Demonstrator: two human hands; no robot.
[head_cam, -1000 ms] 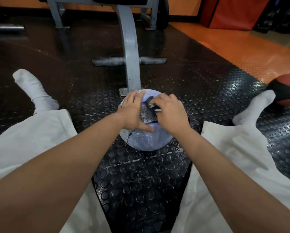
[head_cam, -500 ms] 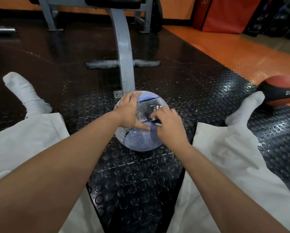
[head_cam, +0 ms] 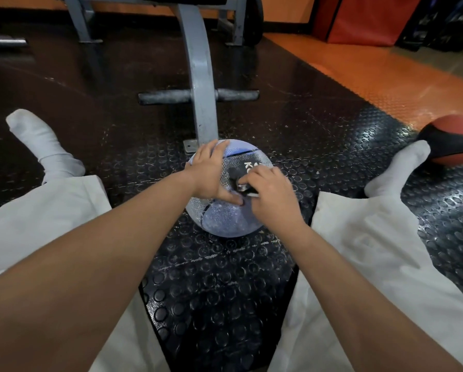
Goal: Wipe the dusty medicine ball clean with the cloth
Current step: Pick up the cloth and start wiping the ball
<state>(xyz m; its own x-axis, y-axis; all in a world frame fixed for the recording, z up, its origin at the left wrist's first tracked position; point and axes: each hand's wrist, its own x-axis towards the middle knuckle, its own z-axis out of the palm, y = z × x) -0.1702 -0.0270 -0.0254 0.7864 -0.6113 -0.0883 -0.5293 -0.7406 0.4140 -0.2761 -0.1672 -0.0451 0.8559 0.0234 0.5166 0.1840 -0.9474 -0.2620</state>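
Medicine ball (head_cam: 225,218) sits on floor mat (head_cam: 219,291), centre, btwn seated person's spread legs. Left hand (head_cam: 211,174) rests on ball's top left; right hand (head_cam: 272,194), just right of it, holds cloth (head_cam: 235,178) against ball's top. Bench post (head_cam: 200,84) stands just behind ball. 2nd ball (head_cam: 455,146) lies far right, just beyond right foot (head_cam: 394,170); left foot (head_cam: 42,146) at left.

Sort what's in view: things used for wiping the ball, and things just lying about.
In use: dusty blue medicine ball, dark cloth, left hand resting on the ball, right hand gripping the cloth.
Lying about: red-and-black ball, grey bench frame, red pad.
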